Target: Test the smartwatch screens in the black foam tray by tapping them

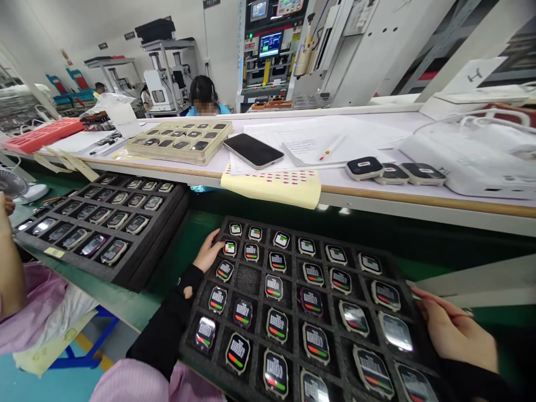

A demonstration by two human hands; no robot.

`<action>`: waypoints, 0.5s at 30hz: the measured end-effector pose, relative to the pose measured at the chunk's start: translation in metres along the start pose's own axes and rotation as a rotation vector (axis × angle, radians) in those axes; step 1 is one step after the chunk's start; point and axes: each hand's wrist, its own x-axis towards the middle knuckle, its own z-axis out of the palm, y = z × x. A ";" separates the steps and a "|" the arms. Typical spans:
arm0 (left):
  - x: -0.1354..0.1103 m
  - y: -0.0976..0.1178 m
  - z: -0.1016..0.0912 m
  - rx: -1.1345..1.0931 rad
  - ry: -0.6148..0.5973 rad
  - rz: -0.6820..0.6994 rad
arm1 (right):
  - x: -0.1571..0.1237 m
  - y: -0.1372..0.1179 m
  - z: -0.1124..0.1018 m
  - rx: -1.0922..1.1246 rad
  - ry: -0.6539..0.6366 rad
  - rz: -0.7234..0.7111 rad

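Note:
A dark foam tray (248, 278) lies tilted before me, its pockets holding several smartwatch faces (273, 287). Most screens are lit with white text above red and green bars; some in the back row show green blocks. One pocket at the left is empty. My left hand (208, 251) grips the tray's left edge near the far corner, thumb over the rim. On the opposite side, my right hand (458, 329) is closed round the right edge, its fingertips partly hidden. The tray's near edge runs out of view.
Stacked foam trays (134, 273) with more watches sit on the green bench at left, beside a co-worker's arm (10, 268). Above runs a shelf (377, 195) with a phone (253, 151), papers, a beige tray (178, 142), small black-topped devices (364, 166) and a white machine. Another person sits beyond.

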 end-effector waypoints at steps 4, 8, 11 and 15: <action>-0.003 0.002 0.000 -0.026 0.002 -0.014 | -0.003 -0.009 -0.002 0.094 -0.067 0.111; -0.007 0.007 -0.001 -0.046 -0.013 -0.034 | -0.005 -0.019 -0.002 0.160 -0.093 0.160; -0.009 0.009 -0.001 -0.062 -0.019 -0.052 | -0.006 -0.022 -0.002 0.194 -0.118 0.194; -0.012 0.008 0.000 -0.081 -0.006 -0.073 | -0.009 -0.018 -0.001 0.232 -0.139 0.201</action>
